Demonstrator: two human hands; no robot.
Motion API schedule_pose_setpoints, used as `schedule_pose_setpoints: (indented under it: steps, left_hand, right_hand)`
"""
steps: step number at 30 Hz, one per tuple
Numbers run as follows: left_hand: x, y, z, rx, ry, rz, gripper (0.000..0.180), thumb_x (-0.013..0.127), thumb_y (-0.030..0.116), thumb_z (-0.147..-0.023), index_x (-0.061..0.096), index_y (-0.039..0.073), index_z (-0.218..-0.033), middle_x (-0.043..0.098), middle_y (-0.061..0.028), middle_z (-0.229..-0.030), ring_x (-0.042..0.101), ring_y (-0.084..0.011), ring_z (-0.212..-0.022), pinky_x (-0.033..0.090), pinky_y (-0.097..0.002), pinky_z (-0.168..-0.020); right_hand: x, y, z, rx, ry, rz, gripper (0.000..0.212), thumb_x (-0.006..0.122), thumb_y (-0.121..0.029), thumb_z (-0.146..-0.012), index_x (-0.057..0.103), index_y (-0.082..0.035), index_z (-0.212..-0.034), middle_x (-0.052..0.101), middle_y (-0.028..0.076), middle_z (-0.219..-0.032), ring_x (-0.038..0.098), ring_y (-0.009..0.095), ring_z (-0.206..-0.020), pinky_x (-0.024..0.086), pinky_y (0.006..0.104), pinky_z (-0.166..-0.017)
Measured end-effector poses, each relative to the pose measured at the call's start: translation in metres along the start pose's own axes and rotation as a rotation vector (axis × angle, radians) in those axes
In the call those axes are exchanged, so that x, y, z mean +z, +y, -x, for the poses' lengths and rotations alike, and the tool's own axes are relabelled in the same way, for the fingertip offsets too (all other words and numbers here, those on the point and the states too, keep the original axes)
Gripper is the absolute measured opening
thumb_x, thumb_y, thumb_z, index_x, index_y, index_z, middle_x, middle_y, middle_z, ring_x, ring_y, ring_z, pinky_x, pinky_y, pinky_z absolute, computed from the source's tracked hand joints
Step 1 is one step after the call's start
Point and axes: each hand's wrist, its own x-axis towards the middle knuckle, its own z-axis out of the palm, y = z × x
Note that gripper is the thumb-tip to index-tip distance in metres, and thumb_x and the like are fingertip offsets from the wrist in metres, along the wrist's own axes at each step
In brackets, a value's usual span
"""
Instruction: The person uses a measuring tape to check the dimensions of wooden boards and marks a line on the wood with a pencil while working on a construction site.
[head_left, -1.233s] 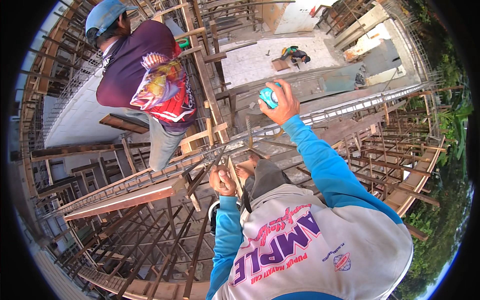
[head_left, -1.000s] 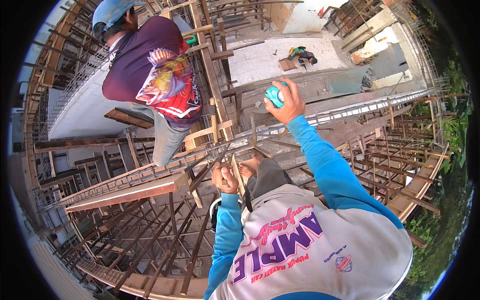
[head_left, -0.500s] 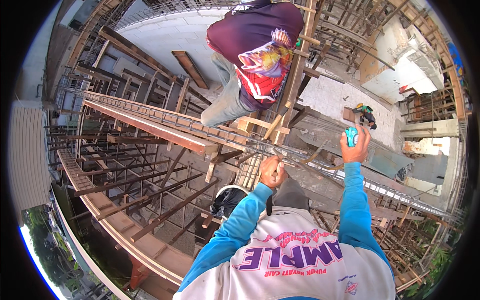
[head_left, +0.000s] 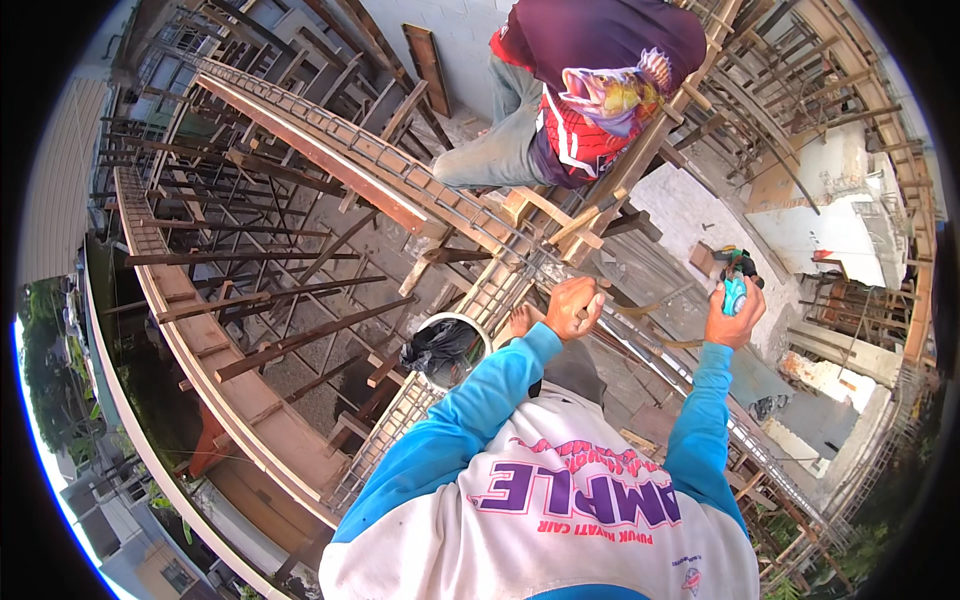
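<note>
My right hand (head_left: 734, 318), raised at the right, is closed around a small turquoise rounded case (head_left: 735, 295) that looks like a tape measure. My left hand (head_left: 573, 307) is closed with its fingers curled in, just this side of the beam crossing; whatever it may hold is too small to make out. Beneath it run steel reinforcing bars (head_left: 535, 262) in a wooden beam form (head_left: 480, 222). A white bucket (head_left: 488, 345) holding a black plastic bag (head_left: 440, 352) stands left of my legs.
A co-worker (head_left: 600, 110) in a dark red printed shirt sits astride the beam ahead. Timber props (head_left: 300, 350) and long formwork boards (head_left: 215, 375) spread out at the left. A green and black power tool (head_left: 738, 264) lies on the lower floor (head_left: 690, 215) at the right.
The view has swung, so the co-worker and the beams appear turned and shifted. Both my hands appear a little farther right. My right hand keeps hold of the turquoise case.
</note>
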Motion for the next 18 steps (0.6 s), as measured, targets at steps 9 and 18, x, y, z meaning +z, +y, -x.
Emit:
schedule_pose_setpoints:
  steps: [9,18]
  left_hand:
    - [0.0041,-0.0024,0.0031,0.023,0.059,0.001,0.026,0.054,0.007,-0.086,0.041,0.004,-0.064,0.038,-0.0122,-0.060,0.042,-0.0326,-0.051,0.035,-0.0418,-0.048]
    - [0.0051,-0.0029,0.0023,0.031,0.066,0.028,0.024,0.057,0.002,-0.083,0.042,0.004,-0.064,0.038,-0.0130,-0.060,0.042,-0.0332,-0.052,0.034,-0.0412,-0.047]
  right_hand:
    - [0.0001,0.0002,0.0005,-0.018,-0.015,0.024,0.047,0.076,-0.019,-0.074,0.058,-0.011,-0.116,0.052,0.012,-0.117,0.055,0.031,-0.108,0.050,0.0448,-0.084]
    - [-0.0002,0.0030,-0.0001,-0.024,0.000,0.027,0.047,0.075,-0.020,-0.075,0.057,-0.011,-0.117,0.052,0.011,-0.116,0.055,0.031,-0.107,0.050,0.0444,-0.083]
